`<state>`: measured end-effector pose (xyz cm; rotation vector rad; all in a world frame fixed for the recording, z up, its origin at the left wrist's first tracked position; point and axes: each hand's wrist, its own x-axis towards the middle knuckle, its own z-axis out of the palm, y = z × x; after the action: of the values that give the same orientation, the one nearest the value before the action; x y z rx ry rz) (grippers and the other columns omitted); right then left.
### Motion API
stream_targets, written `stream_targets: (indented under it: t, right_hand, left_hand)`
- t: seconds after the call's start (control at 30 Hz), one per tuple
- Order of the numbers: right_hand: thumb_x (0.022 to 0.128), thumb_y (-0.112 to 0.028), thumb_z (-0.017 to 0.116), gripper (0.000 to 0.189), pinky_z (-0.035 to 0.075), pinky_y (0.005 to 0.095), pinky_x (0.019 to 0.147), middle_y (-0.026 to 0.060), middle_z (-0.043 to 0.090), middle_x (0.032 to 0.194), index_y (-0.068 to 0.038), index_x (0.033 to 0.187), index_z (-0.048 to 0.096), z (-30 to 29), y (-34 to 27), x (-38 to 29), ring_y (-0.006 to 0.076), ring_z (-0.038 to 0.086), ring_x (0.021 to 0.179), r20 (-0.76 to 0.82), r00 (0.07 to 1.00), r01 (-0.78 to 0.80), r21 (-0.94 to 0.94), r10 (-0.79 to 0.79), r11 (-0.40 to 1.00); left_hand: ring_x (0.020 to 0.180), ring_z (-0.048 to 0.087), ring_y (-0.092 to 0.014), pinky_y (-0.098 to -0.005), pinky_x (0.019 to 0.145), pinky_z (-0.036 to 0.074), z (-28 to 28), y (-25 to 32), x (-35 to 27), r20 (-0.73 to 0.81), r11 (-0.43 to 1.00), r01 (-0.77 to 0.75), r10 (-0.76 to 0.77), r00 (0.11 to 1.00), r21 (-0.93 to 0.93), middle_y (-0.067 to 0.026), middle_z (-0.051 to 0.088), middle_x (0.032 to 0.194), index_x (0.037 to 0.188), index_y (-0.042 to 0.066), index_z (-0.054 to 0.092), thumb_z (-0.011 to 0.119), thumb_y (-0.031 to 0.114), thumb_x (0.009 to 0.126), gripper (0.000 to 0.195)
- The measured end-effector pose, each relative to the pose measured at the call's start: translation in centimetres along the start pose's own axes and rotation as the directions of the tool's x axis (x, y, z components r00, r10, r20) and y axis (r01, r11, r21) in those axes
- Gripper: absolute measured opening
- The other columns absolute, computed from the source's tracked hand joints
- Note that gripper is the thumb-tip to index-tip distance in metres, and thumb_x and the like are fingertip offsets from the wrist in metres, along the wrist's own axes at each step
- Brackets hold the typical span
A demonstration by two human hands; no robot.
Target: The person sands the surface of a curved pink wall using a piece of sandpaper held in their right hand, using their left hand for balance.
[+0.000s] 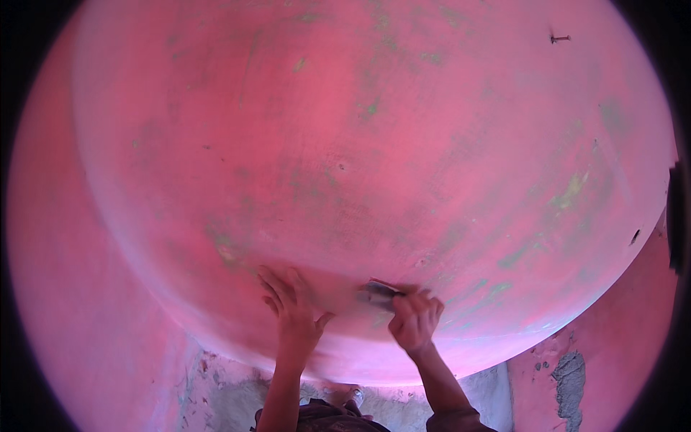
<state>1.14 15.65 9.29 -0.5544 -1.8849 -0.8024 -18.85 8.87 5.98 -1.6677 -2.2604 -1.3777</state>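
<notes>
A pink painted wall (pixel 334 129) with green and yellow worn patches fills most of the view, its edges bent by the lens. Against its lower part rests my left hand (pixel 294 308), fingers spread and holding nothing. To the right, my right hand (pixel 415 316) is closed around the handle of a scraper-like tool (pixel 380 294). The tool's flat blade is at the wall, pointing left towards my left hand; blur hides its exact shape.
A nail (pixel 560 38) sticks out at the upper right. Bare grey plaster (pixel 569 383) shows on the lower right wall. Below lies a rough grey floor (pixel 237 402), and a dark object (pixel 675 218) stands at the right rim.
</notes>
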Motion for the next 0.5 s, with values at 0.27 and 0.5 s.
stream_targets:
  t: [0.27, 0.5]
  right_hand:
    - [0.074, -0.004, 0.068, 0.024, 0.038, 0.0371, 0.072, 0.0048, 0.06, 0.092, -0.008, 0.097, 0.066, 0.5, -1.1, -1.4, 0.0193, 0.058, 0.08, 0.068, 0.997, 0.031, -0.005, -0.031, 1.0]
    - [0.082, -0.001, 0.069, 0.016, 0.039, 0.0388, 0.07, 0.0086, 0.06, 0.087, -0.003, 0.096, 0.062, 0.1, 2.3, 0.5, 0.0238, 0.057, 0.077, -0.156, 0.986, -0.075, -0.153, 0.051, 0.985]
  left_hand:
    - [0.134, 0.003, -0.063, -0.0693, 0.101, 0.027, 0.2, 0.0, 0.1, 0.012, 1.0, -0.004, 0.004, 1.0, -0.001, -0.044, -0.004, 0.146, 0.148, 0.0, 0.009, 0.085, 0.032, 0.062, 0.119]
    - [0.136, -0.001, -0.06, -0.0691, 0.106, 0.019, 0.7, -0.8, 0.1, 0.045, 0.998, 0.042, -0.041, 0.998, -0.039, -0.0361, -0.012, 0.15, 0.152, 0.007, 0.002, 0.083, 0.043, 0.063, 0.126]
